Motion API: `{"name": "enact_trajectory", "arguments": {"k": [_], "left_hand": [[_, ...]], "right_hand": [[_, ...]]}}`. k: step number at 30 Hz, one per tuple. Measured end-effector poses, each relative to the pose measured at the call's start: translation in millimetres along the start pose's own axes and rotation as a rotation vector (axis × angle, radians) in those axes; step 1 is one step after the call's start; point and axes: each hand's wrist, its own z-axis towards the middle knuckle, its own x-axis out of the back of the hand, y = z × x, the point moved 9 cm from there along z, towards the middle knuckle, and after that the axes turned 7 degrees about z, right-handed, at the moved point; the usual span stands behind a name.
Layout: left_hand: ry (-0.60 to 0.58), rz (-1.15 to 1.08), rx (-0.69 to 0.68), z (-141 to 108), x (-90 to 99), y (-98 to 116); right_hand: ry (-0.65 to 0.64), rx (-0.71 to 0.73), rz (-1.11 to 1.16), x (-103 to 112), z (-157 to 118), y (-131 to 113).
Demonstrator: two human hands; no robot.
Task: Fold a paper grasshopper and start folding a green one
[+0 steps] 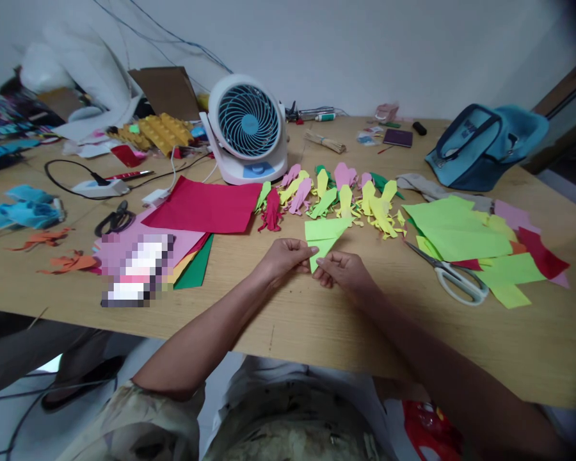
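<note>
Head view, seen from beside the bench: a wooden table [278,326] spans the scene; a white fan with blue blades [248,125] stands upright near the back, left of centre; a blue bag [480,150] sits at the back right. A crimson sheet [206,206] lies left of centre, over part of a pink sheet [185,240]; light green sheets [456,230] lie loosely stacked at the right, with pink and red pieces about their right side.

Between these, a row of folded paper figures [345,200] in pink, yellow, green and red lies closely grouped; grey-handled scissors [461,283] rest at the near edge of the green sheets, blades slightly apart and pointing away to the left; a blurred-out object [137,272] lies near the left side, black-handled scissors [114,219] beyond it.

The left hand [284,259] and the right hand [349,272] meet just in front of the figures; the item held is a folded light green paper [322,232], broad at the top and tapering to a point below; the left grips its lower left edge in a closed pinch; the right pinches the lower right edge, thumbs nearly touching; whether the paper touches the table, I cannot tell. Smallest noted: two orange figures [74,261] at the left; a dark notebook [398,137] at the back.
</note>
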Motion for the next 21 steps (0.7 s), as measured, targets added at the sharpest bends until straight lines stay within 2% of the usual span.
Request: {"name": "enact_trajectory", "arguments": {"k": [9,11,16,21], "left_hand": [[0.037,0.057,-0.047,-2.3,2.3,9.3],[0.029,0.098,-0.076,-2.3,1.2,11.0],[0.012,0.213,-0.130,-3.3,-3.8,10.4],[0.006,0.299,-0.162,-5.6,-7.8,9.8]], "right_hand": [[-0.018,-0.007,0.018,1.1,2.3,-0.1],[-0.008,-0.001,0.081,5.0,3.3,-2.8],[0.119,0.054,0.348,21.2,4.0,-9.9],[0.070,0.061,0.472,11.4,4.1,-12.8]]}}
